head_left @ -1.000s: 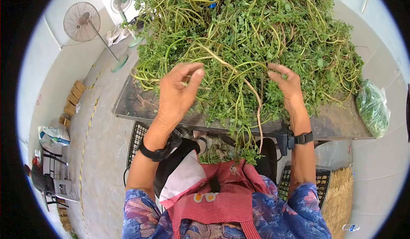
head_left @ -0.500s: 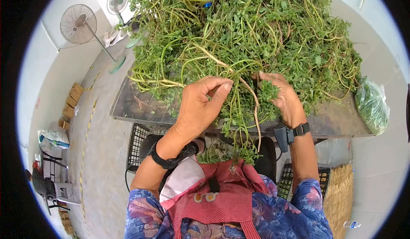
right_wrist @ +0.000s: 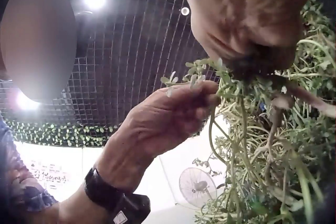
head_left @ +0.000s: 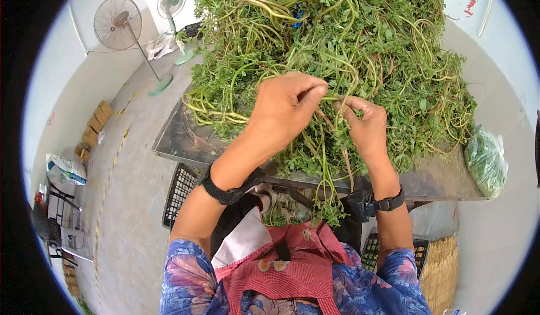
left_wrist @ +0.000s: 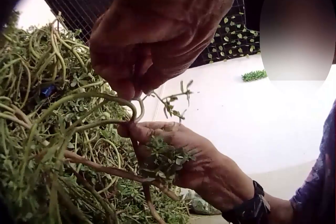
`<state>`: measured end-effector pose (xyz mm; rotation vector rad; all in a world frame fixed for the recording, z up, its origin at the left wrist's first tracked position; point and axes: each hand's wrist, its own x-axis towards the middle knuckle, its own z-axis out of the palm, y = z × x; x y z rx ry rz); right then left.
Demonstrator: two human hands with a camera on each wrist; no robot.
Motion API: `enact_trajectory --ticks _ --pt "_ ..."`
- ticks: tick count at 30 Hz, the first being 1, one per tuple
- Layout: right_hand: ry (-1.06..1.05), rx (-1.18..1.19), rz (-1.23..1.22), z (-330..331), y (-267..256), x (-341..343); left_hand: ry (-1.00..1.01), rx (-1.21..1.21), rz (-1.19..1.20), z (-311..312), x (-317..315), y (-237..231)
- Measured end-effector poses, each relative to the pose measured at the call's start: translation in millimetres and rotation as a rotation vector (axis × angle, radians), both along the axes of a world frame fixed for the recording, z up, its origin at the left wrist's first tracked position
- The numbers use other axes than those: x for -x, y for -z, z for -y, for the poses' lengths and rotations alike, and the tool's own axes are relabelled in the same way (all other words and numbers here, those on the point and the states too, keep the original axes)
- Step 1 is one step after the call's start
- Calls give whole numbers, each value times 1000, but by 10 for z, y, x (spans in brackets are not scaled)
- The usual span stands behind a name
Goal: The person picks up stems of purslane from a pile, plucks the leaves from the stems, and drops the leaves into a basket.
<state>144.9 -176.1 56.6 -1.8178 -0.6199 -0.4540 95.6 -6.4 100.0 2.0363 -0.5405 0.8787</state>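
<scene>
A big tangled heap of leafy purslane [head_left: 405,73] covers most of the dark table. At its near side my left hand [head_left: 281,109] pinches a green purslane stem [head_left: 332,98] between thumb and forefinger. Close by on the right, my right hand [head_left: 367,126] pinches the same bundle of stems. In the left wrist view the stem bends in a loop between the left hand [left_wrist: 157,35] above and the right hand [left_wrist: 178,148] below, with a leafy sprig [left_wrist: 164,158] against the right palm. A long brownish stem [head_left: 347,166] hangs over the table edge.
A clear bag of greens [head_left: 487,160] lies at the table's right end. Black crates [head_left: 179,194] stand below the table, and a red apron [head_left: 284,278] covers the lap. Two standing fans [head_left: 118,23] are at the back left.
My left hand has moved right, close to the right hand, and its fingertips have come together on a stem. The right hand's fingers have closed to a pinch. The head view has shifted slightly.
</scene>
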Motion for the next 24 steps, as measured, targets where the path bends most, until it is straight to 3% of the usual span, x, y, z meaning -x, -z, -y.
enact_trajectory --ticks 4,6,8,9,11,12,14,19,22,24 --pt "83 139 56 -48 -106 125 -97 -63 20 -8 27 -91" --pt "116 124 139 -84 -59 102 -244 -117 309 -106 29 -323" --pt "156 246 268 -105 -39 97 -201 -378 440 -44 25 -480" --pt "168 247 328 -139 -22 90 -209 -376 436 17 13 -476" --pt "211 315 337 -163 -51 124 -169 -809 295 129 -21 -484" --pt "264 382 340 -159 -61 141 -170 -811 293 115 -36 -477" --pt "263 358 342 -157 -68 121 -227 -1067 173 70 -91 -422" --pt "253 371 332 -109 -55 87 -273 -1138 98 -63 -104 -272" --pt "238 406 327 -92 -87 87 -269 -1048 177 -106 -172 -158" --pt "260 439 356 -92 -110 101 -496 -966 198 -166 -222 -143"
